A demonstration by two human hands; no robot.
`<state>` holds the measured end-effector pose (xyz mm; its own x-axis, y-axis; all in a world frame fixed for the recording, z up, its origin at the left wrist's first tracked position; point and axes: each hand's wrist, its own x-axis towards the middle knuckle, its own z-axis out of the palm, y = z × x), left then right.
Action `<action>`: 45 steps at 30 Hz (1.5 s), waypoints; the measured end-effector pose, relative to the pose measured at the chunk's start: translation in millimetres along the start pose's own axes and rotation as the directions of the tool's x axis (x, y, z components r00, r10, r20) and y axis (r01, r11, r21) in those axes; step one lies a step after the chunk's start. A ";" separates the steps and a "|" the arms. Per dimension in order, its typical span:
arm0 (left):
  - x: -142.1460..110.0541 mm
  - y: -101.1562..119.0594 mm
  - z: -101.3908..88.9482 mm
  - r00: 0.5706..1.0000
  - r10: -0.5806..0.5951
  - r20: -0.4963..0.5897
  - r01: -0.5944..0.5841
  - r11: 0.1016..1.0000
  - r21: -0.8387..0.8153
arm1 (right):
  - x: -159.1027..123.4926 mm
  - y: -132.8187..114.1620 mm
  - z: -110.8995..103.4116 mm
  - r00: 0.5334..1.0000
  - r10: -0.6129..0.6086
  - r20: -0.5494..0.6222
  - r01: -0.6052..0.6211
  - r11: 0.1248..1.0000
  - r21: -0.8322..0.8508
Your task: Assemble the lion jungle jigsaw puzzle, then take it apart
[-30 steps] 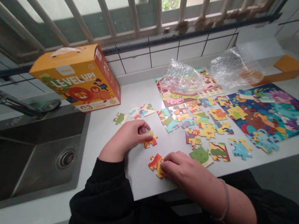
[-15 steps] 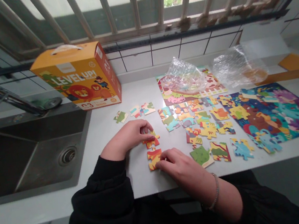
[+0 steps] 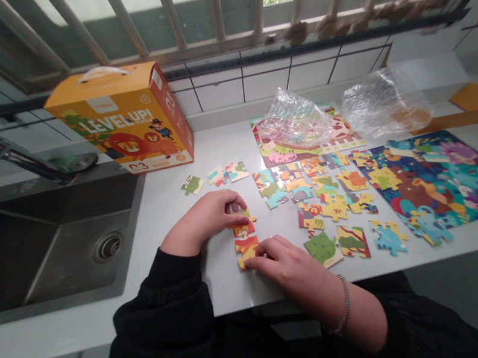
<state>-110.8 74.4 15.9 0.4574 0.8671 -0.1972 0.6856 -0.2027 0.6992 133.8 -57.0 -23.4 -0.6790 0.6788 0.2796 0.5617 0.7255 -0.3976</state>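
Observation:
My left hand (image 3: 211,217) is closed, thumb and fingertips on a red and yellow puzzle piece (image 3: 244,229) lying flat on the counter. Part of that piece is covered by the fingers. Directly below it lies an orange puzzle piece (image 3: 246,252), its edge meeting the upper one. My right hand (image 3: 286,266) pinches this lower piece at its right side with thumb and index finger. Beyond my left hand lie a green puzzle piece (image 3: 193,185) and a joined pair of puzzle pieces (image 3: 228,173). Several loose puzzle pieces (image 3: 333,207) spread to the right of my hands.
A sink (image 3: 76,249) borders the counter (image 3: 186,301) on the left. An orange puzzle box (image 3: 124,125) stands at the back. Clear plastic wrap (image 3: 297,117) lies on a farm picture sheet (image 3: 279,157). A dark blue picture (image 3: 454,179) is at the right, near an open carton (image 3: 461,114).
My right hand has pushed the lower orange piece slightly up, and the gap between it and the upper piece has closed. My left hand has stayed almost still.

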 end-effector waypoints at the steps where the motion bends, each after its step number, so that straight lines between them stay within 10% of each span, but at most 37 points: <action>1: 0.3 -0.4 0.0 1.000 -0.002 -0.002 0.002 1.000 -0.002 | 0.0 0.2 -0.4 1.000 0.010 -0.016 -0.010 1.000 -0.008; 45: 2.8 2.9 -2.3 0.996 -0.053 0.066 0.044 0.992 0.121 | 10.9 2.9 -8.4 0.996 0.035 0.077 -0.019 0.979 -0.204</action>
<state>-108.8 77.4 18.9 0.4571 0.8447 -0.2786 0.7685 -0.2174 0.6018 131.9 -46.6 -14.2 -0.6933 0.6930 0.1975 0.6587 0.7206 -0.2165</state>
